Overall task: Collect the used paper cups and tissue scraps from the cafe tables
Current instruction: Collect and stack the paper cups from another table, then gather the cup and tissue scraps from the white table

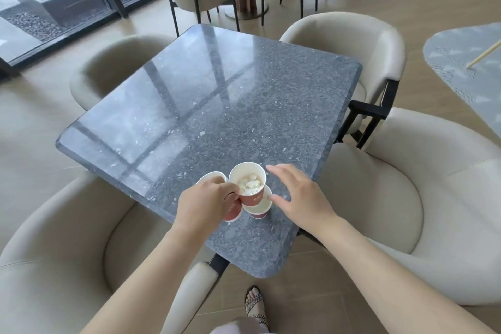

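Note:
Three red paper cups with white insides cluster near the front edge of the dark speckled table (217,95). My left hand (203,202) grips two of them at the rims: a cup holding tissue scraps (250,184) and a second cup (233,213) mostly hidden under my fingers. A third cup (260,209) stands on the table, partly beneath the tissue cup. My right hand (296,196) hovers just to the right of the cups with fingers spread, holding nothing; its thumb is close to the third cup's rim.
Four cream armchairs ring the table: front left (62,252), right (423,198), back left (108,70), back right (360,43). More chairs and a table base (245,11) stand behind. A patterned grey rug (466,68) lies at right. My sandalled foot (254,304) is below the table edge.

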The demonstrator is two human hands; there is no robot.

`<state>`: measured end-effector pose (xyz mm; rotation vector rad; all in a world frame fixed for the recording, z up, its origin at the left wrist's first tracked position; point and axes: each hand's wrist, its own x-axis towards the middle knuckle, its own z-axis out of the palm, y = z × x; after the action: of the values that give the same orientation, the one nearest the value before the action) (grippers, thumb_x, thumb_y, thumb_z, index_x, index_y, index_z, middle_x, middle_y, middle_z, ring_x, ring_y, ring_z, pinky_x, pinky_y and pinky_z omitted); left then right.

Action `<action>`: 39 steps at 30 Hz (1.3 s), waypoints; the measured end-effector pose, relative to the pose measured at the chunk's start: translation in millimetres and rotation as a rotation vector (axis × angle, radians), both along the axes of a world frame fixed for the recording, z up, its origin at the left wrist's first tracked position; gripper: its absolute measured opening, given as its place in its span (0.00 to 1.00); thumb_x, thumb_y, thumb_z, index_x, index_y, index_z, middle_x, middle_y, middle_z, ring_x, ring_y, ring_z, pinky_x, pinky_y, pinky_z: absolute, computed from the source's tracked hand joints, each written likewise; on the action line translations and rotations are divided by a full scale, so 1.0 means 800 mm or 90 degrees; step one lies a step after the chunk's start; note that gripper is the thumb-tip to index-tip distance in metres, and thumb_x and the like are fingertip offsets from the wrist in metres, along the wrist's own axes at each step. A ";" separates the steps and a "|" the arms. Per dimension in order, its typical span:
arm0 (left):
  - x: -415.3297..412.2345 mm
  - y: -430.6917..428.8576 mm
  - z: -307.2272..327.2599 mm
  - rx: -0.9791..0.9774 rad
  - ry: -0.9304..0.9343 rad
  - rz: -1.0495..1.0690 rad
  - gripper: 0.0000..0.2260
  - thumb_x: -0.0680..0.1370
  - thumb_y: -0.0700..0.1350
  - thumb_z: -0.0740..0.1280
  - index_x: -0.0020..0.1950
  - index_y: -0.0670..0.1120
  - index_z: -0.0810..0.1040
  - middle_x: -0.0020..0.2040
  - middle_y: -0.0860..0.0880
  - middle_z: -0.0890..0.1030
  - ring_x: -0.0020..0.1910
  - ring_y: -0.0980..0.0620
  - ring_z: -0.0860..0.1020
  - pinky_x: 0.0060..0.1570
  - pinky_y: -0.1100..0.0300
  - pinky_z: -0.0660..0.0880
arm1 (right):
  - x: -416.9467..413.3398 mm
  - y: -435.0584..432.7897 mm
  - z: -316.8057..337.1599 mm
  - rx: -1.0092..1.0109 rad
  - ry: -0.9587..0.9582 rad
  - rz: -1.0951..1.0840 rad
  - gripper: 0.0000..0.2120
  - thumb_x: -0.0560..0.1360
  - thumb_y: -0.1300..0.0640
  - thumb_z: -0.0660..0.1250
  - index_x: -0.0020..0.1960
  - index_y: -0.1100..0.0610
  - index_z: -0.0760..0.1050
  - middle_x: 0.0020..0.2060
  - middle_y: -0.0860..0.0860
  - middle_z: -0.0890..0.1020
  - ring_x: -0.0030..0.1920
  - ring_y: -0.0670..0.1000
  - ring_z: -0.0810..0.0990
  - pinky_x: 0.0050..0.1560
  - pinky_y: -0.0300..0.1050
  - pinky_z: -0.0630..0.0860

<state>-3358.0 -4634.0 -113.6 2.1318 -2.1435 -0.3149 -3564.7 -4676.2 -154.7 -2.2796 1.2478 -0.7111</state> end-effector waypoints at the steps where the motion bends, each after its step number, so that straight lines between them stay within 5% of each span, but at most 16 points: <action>1: -0.001 0.000 -0.002 0.003 -0.001 0.000 0.07 0.77 0.56 0.61 0.52 0.62 0.78 0.48 0.55 0.75 0.44 0.55 0.76 0.33 0.61 0.68 | 0.003 0.000 0.007 -0.011 0.008 0.016 0.26 0.70 0.57 0.71 0.66 0.53 0.67 0.61 0.50 0.74 0.61 0.52 0.73 0.57 0.46 0.73; 7: 0.004 -0.004 -0.013 0.006 0.070 0.028 0.12 0.74 0.55 0.67 0.56 0.63 0.75 0.49 0.59 0.78 0.47 0.54 0.78 0.37 0.62 0.68 | 0.021 -0.002 0.011 -0.003 0.074 0.089 0.07 0.72 0.59 0.69 0.49 0.60 0.80 0.54 0.55 0.78 0.60 0.56 0.71 0.50 0.55 0.76; 11: 0.020 -0.008 -0.025 0.060 0.161 0.112 0.23 0.71 0.53 0.70 0.64 0.64 0.68 0.48 0.59 0.78 0.46 0.52 0.77 0.42 0.59 0.71 | 0.021 -0.009 -0.013 0.017 0.133 0.096 0.08 0.74 0.59 0.65 0.49 0.61 0.80 0.54 0.54 0.77 0.60 0.55 0.70 0.56 0.52 0.72; 21: 0.034 -0.016 -0.050 0.080 0.196 0.152 0.21 0.72 0.47 0.67 0.62 0.61 0.70 0.50 0.58 0.81 0.50 0.53 0.78 0.46 0.58 0.74 | 0.026 -0.004 -0.059 0.084 0.200 0.142 0.12 0.73 0.55 0.68 0.54 0.59 0.79 0.60 0.51 0.75 0.65 0.50 0.68 0.58 0.52 0.73; 27: 0.026 -0.030 -0.051 0.100 0.182 0.109 0.18 0.73 0.48 0.67 0.61 0.61 0.71 0.52 0.57 0.80 0.52 0.52 0.78 0.48 0.57 0.75 | 0.028 -0.008 -0.060 0.118 0.242 0.129 0.10 0.75 0.58 0.64 0.54 0.59 0.78 0.58 0.51 0.76 0.62 0.53 0.69 0.57 0.51 0.72; 39: -0.060 -0.082 0.001 0.027 0.186 -0.082 0.12 0.75 0.46 0.66 0.56 0.59 0.79 0.52 0.51 0.83 0.51 0.48 0.80 0.49 0.57 0.75 | -0.054 -0.014 0.018 0.033 0.137 -0.096 0.10 0.76 0.56 0.62 0.52 0.61 0.77 0.48 0.57 0.80 0.50 0.56 0.74 0.52 0.44 0.67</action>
<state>-3406.1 -4699.7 -113.2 1.8354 -2.1214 -0.6456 -3608.0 -4687.2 -140.0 -2.2841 1.5319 -0.4877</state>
